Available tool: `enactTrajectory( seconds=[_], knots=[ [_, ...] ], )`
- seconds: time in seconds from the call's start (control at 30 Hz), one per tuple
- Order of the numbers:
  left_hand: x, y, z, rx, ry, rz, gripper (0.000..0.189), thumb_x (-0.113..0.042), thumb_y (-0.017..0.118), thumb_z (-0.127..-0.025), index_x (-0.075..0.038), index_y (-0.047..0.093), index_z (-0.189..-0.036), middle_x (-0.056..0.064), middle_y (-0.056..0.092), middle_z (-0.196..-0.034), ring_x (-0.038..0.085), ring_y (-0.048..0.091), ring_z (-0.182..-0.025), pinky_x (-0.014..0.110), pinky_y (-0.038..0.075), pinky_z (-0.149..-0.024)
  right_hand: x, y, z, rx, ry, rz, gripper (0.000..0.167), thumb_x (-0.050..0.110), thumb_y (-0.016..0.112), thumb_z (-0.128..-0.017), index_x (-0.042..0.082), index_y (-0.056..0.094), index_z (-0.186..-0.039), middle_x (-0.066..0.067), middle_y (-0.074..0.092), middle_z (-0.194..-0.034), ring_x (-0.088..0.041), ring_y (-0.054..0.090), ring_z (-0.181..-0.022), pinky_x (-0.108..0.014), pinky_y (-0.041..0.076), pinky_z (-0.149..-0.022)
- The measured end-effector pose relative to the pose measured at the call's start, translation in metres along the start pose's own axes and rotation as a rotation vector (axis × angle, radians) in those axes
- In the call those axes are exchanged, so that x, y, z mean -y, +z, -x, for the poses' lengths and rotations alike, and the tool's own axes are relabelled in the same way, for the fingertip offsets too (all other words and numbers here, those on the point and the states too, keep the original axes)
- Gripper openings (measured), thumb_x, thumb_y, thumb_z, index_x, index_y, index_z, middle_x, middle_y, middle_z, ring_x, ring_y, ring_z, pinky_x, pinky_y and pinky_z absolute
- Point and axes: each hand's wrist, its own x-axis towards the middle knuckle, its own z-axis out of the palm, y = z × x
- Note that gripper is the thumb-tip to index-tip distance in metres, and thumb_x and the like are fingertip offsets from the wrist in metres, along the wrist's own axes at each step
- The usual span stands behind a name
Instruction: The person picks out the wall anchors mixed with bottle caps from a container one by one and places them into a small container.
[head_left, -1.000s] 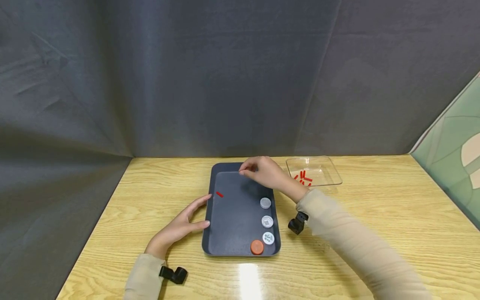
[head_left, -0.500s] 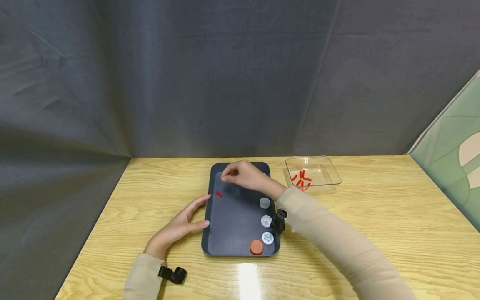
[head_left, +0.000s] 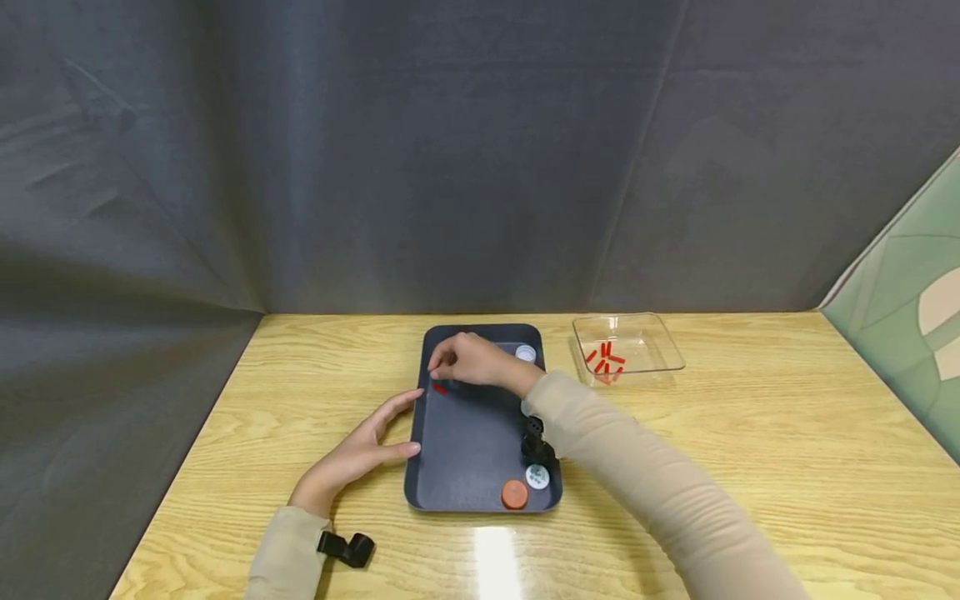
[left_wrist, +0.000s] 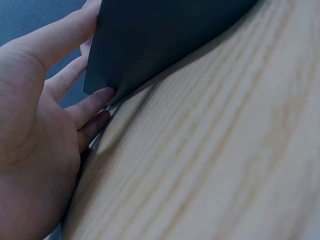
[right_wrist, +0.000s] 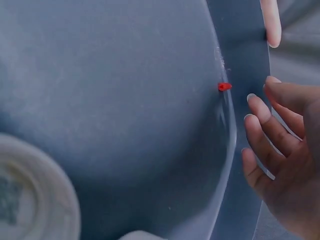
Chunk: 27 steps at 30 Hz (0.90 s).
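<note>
A dark grey tray [head_left: 465, 450] lies on the table. My left hand [head_left: 367, 442] rests along its left side, thumb and fingertips at the rim; in the left wrist view the fingers [left_wrist: 92, 105] touch the tray's outer wall. My right hand [head_left: 472, 360] is over the tray's upper left, thumb and forefinger pinched together on a small red stick, hidden by the fingers now. Just under these fingertips a red stick [head_left: 439, 388] lies near the left edge. In the right wrist view that red stick [right_wrist: 224, 86] shows beside my right hand [right_wrist: 280, 135].
An orange cap [head_left: 514, 494] and a white patterned cap [head_left: 537, 477] sit at the tray's lower right. A white cap [head_left: 526, 354] is at its upper right; others are partly hidden by my right wrist. A clear box [head_left: 652, 342] with several red sticks [head_left: 615, 358] stands behind right.
My right hand has moved left and slightly nearer across the tray, from its top edge to beside the lying red stick. My left hand has stayed in place.
</note>
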Motion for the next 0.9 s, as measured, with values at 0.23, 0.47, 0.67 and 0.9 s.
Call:
enactTrajectory(
  seconds=[0.23,0.47,0.67,0.9],
  knots=[
    [0.0,0.0,0.0,-0.003,-0.011,0.003,0.075,-0.012,0.07,-0.093,-0.016,0.029,-0.157,0.012,0.023,-0.161,0.033,0.016,-0.147,0.057,0.016,-0.115,-0.001,0.004,-0.003,0.032,0.039,-0.022,0.008,0.013,0.073,-0.091,0.009,0.075,-0.098,0.002,0.069,-0.081,-0.008,0.061,-0.068,-0.021,0.048,-0.064],
    [0.0,0.0,0.0,-0.008,-0.018,-0.002,0.075,-0.013,0.07,-0.094,-0.018,0.029,-0.157,0.01,0.022,-0.161,0.032,0.015,-0.148,0.057,0.015,-0.115,-0.006,0.009,-0.005,0.084,0.076,-0.057,0.012,0.011,0.075,-0.089,0.007,0.075,-0.1,0.003,0.07,-0.08,-0.008,0.062,-0.071,-0.021,0.048,-0.065],
    [0.0,0.0,0.0,-0.016,-0.009,-0.017,0.075,-0.013,0.07,-0.093,-0.017,0.03,-0.156,0.011,0.024,-0.16,0.032,0.017,-0.147,0.057,0.014,-0.115,-0.008,0.011,-0.005,0.082,0.078,-0.04,0.016,0.011,0.08,-0.084,0.007,0.075,-0.099,0.004,0.066,-0.077,-0.006,0.057,-0.068,-0.02,0.046,-0.064],
    [0.001,0.0,0.0,-0.014,-0.008,-0.019,0.074,-0.011,0.069,-0.094,-0.017,0.03,-0.156,0.011,0.023,-0.161,0.032,0.016,-0.147,0.057,0.014,-0.115,-0.007,0.013,-0.007,0.085,0.098,-0.007,0.019,0.008,0.083,-0.081,0.006,0.074,-0.098,0.003,0.059,-0.073,-0.007,0.051,-0.065,-0.019,0.042,-0.063]
  ],
)
